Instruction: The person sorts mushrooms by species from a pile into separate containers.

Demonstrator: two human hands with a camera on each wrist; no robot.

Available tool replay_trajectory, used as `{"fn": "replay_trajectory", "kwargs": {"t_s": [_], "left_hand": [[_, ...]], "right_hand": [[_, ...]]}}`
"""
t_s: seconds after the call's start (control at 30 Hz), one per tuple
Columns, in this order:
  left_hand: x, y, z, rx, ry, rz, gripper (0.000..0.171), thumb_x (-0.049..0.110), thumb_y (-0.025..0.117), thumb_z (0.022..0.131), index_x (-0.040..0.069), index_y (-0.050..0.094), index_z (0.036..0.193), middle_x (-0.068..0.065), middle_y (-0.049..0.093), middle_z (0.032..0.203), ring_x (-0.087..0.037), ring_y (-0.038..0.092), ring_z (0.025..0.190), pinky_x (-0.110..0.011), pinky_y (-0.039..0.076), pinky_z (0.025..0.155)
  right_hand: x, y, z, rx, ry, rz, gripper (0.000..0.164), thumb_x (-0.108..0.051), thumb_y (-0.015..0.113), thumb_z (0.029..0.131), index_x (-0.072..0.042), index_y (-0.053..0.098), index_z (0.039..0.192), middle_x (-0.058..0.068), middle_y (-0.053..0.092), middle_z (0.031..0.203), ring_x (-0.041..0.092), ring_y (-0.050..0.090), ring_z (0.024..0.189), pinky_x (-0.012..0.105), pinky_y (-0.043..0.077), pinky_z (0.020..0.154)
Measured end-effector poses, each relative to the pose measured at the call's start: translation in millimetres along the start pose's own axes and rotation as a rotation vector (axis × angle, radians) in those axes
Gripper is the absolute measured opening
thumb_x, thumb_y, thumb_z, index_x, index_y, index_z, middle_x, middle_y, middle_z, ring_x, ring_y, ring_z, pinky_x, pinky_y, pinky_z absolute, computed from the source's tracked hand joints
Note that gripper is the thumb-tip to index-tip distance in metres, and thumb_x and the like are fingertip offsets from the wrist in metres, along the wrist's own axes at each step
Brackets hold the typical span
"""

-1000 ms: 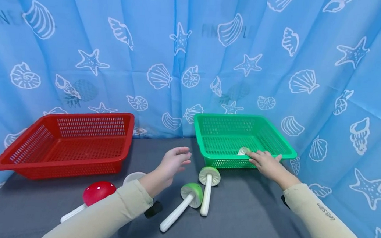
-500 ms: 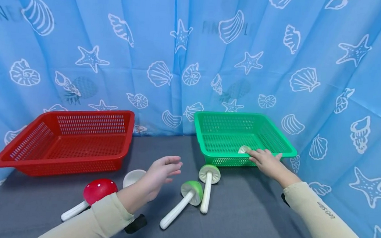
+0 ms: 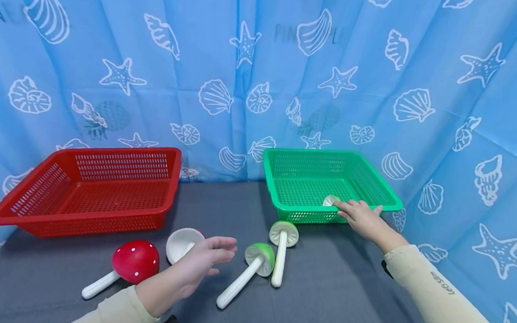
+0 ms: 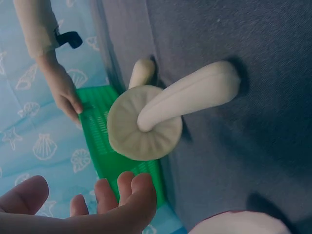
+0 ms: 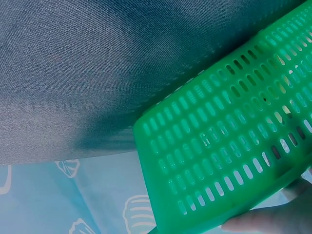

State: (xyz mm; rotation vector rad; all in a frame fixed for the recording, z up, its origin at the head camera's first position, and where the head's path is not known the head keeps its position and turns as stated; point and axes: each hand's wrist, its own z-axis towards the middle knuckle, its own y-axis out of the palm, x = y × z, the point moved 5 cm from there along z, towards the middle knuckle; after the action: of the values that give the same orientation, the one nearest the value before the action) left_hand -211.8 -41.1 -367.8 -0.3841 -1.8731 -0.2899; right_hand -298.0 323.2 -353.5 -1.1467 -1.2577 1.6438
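Observation:
My left hand (image 3: 197, 270) hovers over the table with loosely extended fingers and holds nothing. Beneath it lies an upturned toy mushroom (image 3: 182, 244) with a white underside, its stem mostly covered by the hand. To its left is a red spotted mushroom (image 3: 136, 261); to its right lie a green-capped mushroom (image 3: 260, 259) and another green-capped mushroom (image 3: 283, 236). My right hand (image 3: 367, 221) grips the near rim of the green basket (image 3: 274, 192), thumb outside it in the right wrist view. A pale mushroom underside (image 3: 330, 200) shows inside the basket beside those fingers; the rest is hidden.
A red basket (image 3: 83, 223) stands at the back left, nothing visible in it. Both baskets sit near the blue shell-printed curtain (image 3: 228, 79) behind the grey table cloth (image 3: 321, 296).
My left hand has moved left and toward me, from beside the green basket to above the upturned mushroom. The right hand stays at the basket rim.

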Motion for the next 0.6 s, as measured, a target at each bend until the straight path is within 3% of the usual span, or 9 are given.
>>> {"fn": "replay_trajectory", "kwargs": {"t_s": [0.33,0.6], "left_hand": [[-20.5,9.2,3.1,0.071,0.009,-0.012,0.047,0.006,0.054,0.094,-0.008,0.043,0.138,-0.026,0.051,0.135,-0.041,0.045,0.127,-0.064,0.029,0.101],[-31.9,15.0,8.8,0.098,-0.039,0.030,0.049,0.005,0.055,0.092,-0.008,0.043,0.138,-0.025,0.053,0.133,-0.042,0.044,0.126,-0.064,0.030,0.098]], "right_hand": [[0.7,-1.2,-0.9,-0.027,0.028,-0.002,0.038,-0.020,0.049,0.102,-0.001,0.053,0.135,0.031,0.053,0.126,0.057,0.042,0.115,0.087,0.006,0.085],[0.7,-1.1,-0.8,-0.030,0.027,0.008,0.039,-0.023,0.048,0.103,-0.001,0.053,0.135,0.031,0.052,0.127,0.057,0.041,0.116,0.087,0.006,0.085]]}}
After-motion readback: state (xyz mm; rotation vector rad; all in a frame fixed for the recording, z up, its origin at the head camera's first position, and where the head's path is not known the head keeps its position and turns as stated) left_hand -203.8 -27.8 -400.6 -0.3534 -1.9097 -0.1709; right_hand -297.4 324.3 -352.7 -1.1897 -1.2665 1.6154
